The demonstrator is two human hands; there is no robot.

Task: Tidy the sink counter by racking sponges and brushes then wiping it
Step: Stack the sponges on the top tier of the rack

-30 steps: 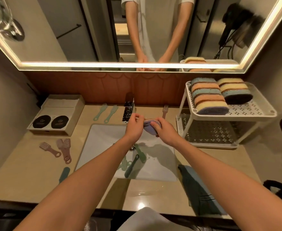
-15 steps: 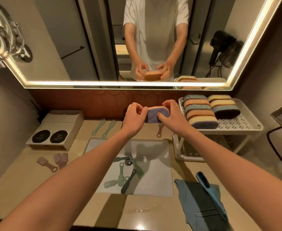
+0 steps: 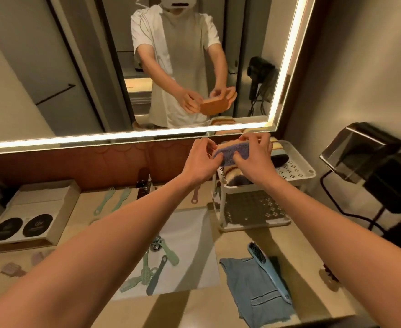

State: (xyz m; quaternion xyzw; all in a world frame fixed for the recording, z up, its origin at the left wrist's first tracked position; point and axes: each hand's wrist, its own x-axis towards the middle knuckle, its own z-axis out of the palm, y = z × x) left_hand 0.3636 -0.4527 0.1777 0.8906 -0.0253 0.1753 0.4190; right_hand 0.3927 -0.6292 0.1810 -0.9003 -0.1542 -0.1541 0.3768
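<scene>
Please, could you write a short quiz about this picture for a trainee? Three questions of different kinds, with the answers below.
1. True or false: the left hand and the right hand both hold the sponge.
2. Where does the blue brush lie? A) in the sink; B) on the blue cloth; C) in the cardboard box.
3. Fill in the missing word: the stacked sponges sit on the ___ tier of the rack.

Key: 1 true; 2 B; 3 upper.
</scene>
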